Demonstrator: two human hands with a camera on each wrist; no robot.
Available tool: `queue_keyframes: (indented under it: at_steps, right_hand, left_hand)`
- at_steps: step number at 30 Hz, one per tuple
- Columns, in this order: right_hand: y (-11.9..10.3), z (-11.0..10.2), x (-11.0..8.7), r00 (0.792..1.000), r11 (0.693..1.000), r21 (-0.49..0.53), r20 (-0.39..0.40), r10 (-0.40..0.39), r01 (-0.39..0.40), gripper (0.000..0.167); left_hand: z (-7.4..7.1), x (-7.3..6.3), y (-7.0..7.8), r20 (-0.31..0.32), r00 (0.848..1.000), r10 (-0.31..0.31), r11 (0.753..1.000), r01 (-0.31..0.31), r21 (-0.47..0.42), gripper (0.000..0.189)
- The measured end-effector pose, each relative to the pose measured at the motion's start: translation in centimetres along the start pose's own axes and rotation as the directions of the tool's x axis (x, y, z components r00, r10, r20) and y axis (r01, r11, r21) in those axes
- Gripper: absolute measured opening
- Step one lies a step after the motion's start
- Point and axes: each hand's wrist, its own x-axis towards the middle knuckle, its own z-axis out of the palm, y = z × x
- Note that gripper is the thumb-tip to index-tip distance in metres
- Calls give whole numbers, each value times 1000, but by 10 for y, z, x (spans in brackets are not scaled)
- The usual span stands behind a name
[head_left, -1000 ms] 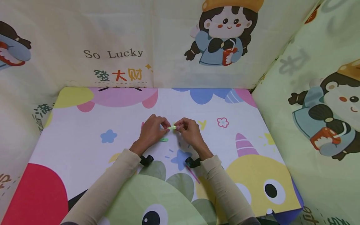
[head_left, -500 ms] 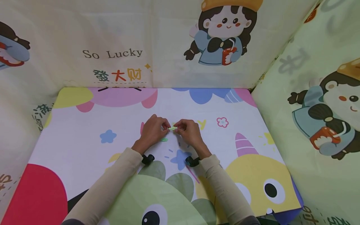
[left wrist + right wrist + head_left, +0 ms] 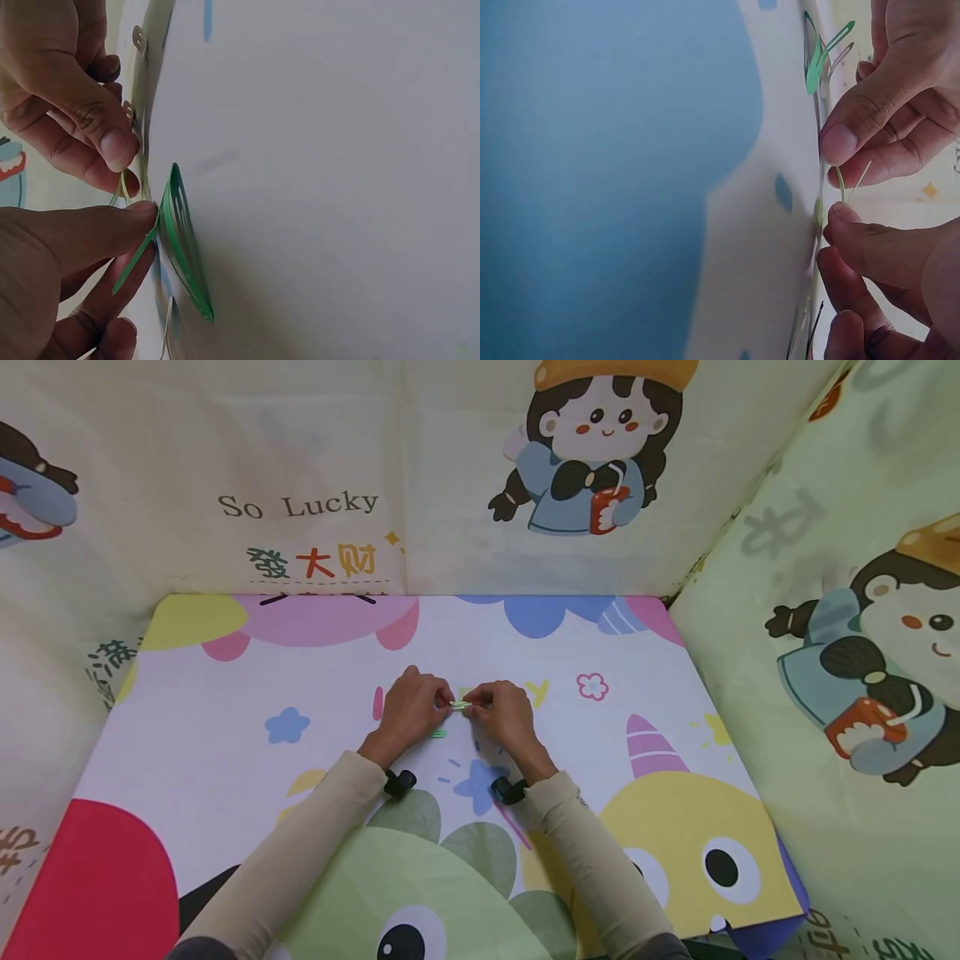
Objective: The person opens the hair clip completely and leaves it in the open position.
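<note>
Pale-green clip (image 3: 459, 706), pinched by the left hand (image 3: 412, 702) and right hand (image 3: 506, 711), is partly hidden by them.

The head camera looks forward and down from well back, taking in the bench (image 3: 187, 718) and wall (image 3: 450, 468). Both wrist views, turned sideways, look close and low along the bench, sharing left hand (image 3: 408, 706), right hand (image 3: 504, 714) and green clip (image 3: 814, 73).
</note>
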Motion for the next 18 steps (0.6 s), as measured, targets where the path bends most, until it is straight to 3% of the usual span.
queue_keyframes:
  at_steps: [11,18]
  right_hand:
    - [0,0,-2,1000,1000,-13,-9,12,-12,14]
    - [4,-4,-4,999,999,38,-38,13,-11,15]
  left_hand:
    - [-1,0,2,25,999,-20,1000,20,-4,12]
    - [-4,-3,0,15,1000,-9,1000,9,-10,18]
